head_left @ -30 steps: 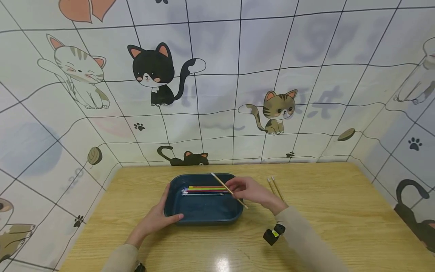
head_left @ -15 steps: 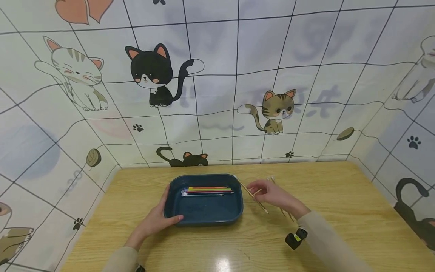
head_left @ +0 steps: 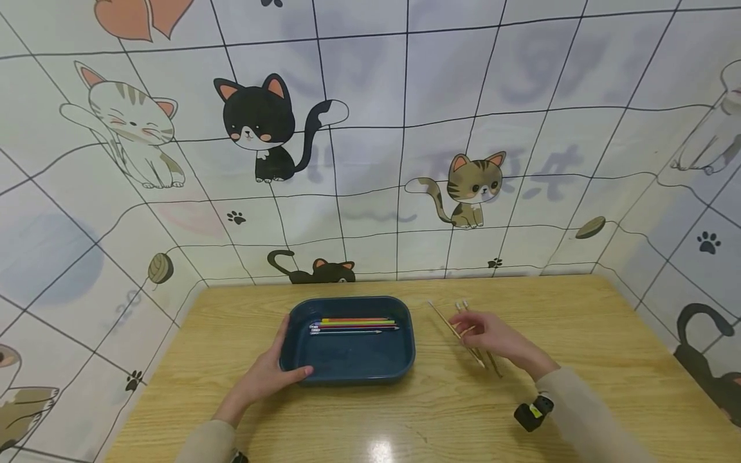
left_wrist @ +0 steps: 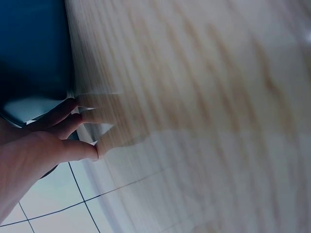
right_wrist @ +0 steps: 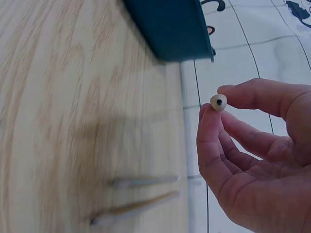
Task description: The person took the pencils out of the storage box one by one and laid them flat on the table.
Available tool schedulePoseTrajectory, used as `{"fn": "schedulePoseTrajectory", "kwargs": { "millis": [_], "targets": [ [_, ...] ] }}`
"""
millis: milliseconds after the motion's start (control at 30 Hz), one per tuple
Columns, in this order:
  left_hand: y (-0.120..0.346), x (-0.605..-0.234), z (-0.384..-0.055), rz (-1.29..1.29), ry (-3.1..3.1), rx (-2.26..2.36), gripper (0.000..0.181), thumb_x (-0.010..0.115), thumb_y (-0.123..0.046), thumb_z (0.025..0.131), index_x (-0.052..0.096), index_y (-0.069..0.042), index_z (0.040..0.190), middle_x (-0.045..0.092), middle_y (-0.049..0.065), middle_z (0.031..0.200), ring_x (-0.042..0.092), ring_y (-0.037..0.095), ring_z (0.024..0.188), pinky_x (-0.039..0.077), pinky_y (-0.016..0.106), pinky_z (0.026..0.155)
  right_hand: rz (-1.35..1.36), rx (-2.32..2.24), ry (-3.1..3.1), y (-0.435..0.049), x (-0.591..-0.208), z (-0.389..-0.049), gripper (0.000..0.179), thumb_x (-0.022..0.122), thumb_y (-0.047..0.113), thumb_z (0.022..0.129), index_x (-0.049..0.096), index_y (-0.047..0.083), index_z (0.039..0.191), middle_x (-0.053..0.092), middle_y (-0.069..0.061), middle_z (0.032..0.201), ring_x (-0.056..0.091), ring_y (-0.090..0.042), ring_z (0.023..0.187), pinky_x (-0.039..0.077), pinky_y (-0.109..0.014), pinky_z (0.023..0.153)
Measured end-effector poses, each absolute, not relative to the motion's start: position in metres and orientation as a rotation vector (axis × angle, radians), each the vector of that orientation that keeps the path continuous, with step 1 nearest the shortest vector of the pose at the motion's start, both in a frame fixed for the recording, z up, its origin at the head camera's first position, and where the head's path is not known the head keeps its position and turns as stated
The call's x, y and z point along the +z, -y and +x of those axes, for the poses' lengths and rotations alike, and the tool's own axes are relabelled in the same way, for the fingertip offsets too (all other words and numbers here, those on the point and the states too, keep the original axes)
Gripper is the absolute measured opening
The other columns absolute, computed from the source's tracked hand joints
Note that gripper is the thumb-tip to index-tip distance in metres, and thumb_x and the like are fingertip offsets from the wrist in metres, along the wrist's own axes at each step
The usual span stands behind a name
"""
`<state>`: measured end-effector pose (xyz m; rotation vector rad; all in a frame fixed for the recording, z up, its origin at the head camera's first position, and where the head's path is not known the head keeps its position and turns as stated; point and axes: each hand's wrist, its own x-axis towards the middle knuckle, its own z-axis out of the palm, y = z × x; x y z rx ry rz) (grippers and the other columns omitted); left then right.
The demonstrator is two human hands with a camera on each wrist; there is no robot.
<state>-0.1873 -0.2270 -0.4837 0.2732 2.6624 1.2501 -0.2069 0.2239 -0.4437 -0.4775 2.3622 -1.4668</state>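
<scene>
A dark blue tray [head_left: 359,363] stands on the table, with several coloured pencils [head_left: 353,326] lying side by side in it. My left hand [head_left: 263,379] holds its near left corner, fingers along the outer wall and thumb over the front rim. In the left wrist view, that hand [left_wrist: 46,141] lies low beside the blue wall. Right of the tray, my right hand [head_left: 489,334] pinches a gold pencil [head_left: 441,316] between thumb and fingertips. The right wrist view shows this pencil end-on [right_wrist: 218,102], raised above the table. Two more pencils [right_wrist: 138,205] lie beneath it.
The light wooden table [head_left: 370,418] meets a cat-patterned wall cloth [head_left: 370,218] at the back and both sides. A small black camera [head_left: 532,413] sits on my right wrist.
My right hand has moved right with the gold pencil, from over the tray's right rim to above the two loose pencils. My left hand and the tray have stayed in place.
</scene>
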Motion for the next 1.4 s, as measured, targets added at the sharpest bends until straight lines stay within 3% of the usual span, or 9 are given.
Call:
{"fn": "schedulePoseTrajectory", "kwargs": {
  "millis": [400, 667, 967, 1400],
  "targets": [
    [0.225, -0.481, -0.187, 0.276, -2.627, 1.285, 0.112, 0.078, -0.036, 0.082, -0.004, -0.016, 0.156, 0.008, 0.023, 0.158, 0.022, 0.048, 0.137, 0.022, 0.061, 0.107, -0.329, -1.512, -2.408, -0.264, -0.457, -0.200, 0.046, 0.061, 0.002, 0.090, 0.048, -0.012, 0.131, 0.055, -0.023, 0.115, 0.057, -0.031, 0.101, 0.051, -0.036, 0.078],
    [0.226, -0.483, -0.188, 0.275, -2.635, 1.285, 0.112, 0.077, -0.037, 0.082, -0.004, -0.016, 0.156, 0.007, 0.022, 0.158, 0.023, 0.048, 0.137, 0.022, 0.062, 0.106, -0.244, -1.431, -2.547, -0.277, -0.467, -0.203, 0.044, 0.060, -0.001, 0.085, 0.052, -0.013, 0.126, 0.059, -0.021, 0.109, 0.059, -0.031, 0.096, 0.051, -0.034, 0.074],
    [0.226, -0.483, -0.188, 0.284, -2.644, 1.281, 0.112, 0.077, -0.039, 0.081, -0.004, -0.017, 0.156, 0.007, 0.022, 0.158, 0.023, 0.048, 0.137, 0.022, 0.061, 0.107, -0.241, -1.378, -2.632, -0.288, -0.480, -0.211, 0.039, 0.064, -0.001, 0.087, 0.052, -0.016, 0.121, 0.059, -0.022, 0.104, 0.059, -0.031, 0.092, 0.049, -0.035, 0.070],
    [0.226, -0.483, -0.186, 0.267, -2.642, 1.293, 0.112, 0.078, -0.037, 0.081, -0.003, -0.019, 0.156, 0.010, 0.022, 0.158, 0.025, 0.047, 0.137, 0.023, 0.061, 0.106, -0.254, -1.245, -2.771, -0.282, -0.489, -0.216, 0.037, 0.067, -0.002, 0.080, 0.056, -0.012, 0.114, 0.059, -0.012, 0.092, 0.059, -0.026, 0.085, 0.049, -0.035, 0.067]
  ]
}}
